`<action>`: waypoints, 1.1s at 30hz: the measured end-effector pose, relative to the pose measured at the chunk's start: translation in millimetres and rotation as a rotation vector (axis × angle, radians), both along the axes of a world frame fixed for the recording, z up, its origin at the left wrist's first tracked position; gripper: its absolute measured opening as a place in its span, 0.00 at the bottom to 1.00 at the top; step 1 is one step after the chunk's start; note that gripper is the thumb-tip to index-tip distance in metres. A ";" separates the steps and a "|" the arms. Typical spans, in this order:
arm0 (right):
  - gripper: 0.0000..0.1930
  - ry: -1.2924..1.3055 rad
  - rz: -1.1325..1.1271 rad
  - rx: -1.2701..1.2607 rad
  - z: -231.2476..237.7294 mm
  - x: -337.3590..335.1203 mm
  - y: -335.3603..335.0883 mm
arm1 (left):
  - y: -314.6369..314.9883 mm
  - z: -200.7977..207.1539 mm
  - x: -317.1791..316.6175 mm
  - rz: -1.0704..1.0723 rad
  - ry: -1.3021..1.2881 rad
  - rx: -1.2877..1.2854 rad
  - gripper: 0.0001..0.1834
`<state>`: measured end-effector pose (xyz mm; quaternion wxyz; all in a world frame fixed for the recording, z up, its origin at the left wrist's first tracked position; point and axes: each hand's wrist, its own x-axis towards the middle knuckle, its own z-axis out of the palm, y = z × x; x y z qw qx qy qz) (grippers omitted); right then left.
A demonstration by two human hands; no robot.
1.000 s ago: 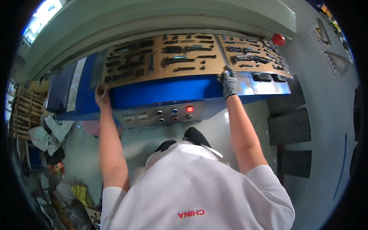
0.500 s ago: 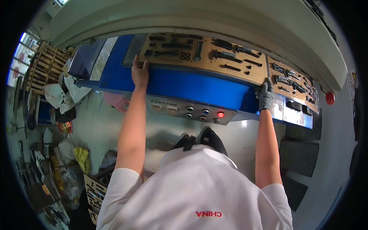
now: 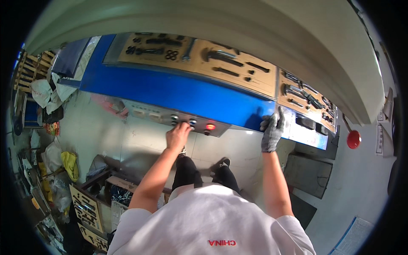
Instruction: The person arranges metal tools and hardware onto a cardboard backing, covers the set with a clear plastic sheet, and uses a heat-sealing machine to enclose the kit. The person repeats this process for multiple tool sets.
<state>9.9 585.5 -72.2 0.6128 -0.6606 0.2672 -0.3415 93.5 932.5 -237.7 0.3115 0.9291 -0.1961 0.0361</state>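
My bare left hand (image 3: 177, 136) is at the grey control panel (image 3: 148, 114) on the machine's front, fingers curled together over the lower row of buttons. Its fingertips hide what they touch. My right hand (image 3: 273, 131), in a grey knit glove, is at the front edge of the blue machine bed (image 3: 170, 85), fingers apart and nothing held. Behind it, brown boards of packed tools lie on the bed: a left board (image 3: 155, 47), a middle board (image 3: 238, 70) and a right board (image 3: 304, 93). They carry dark bolts, nuts and metal tool parts. A red light (image 3: 211, 126) glows on the panel.
A pale machine beam (image 3: 204, 21) overhangs the boards. At right hangs a red round knob (image 3: 353, 139). A yellow bag (image 3: 70, 165), wooden pallets (image 3: 36, 70) and another tool board (image 3: 87, 208) stand at left. Dark boxes (image 3: 308, 174) sit at lower right.
My left hand has come off the left board's edge and down to the panel buttons. My right hand has left the seam between boards and drawn back to the bed's edge. The view has shifted.
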 end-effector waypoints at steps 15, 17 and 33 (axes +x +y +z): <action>0.19 0.151 -0.377 0.295 -9.5 -416.8 -331.2 | -412.2 113.1 -177.2 0.221 0.355 -1.197 0.17; 0.18 0.087 -0.391 0.217 0.8 -422.2 -387.9 | -454.7 135.1 -145.0 0.249 0.569 -1.393 0.26; 0.21 0.470 -0.210 -0.246 -13.2 -169.5 -785.8 | -504.9 112.7 -59.1 0.969 0.149 -1.156 0.11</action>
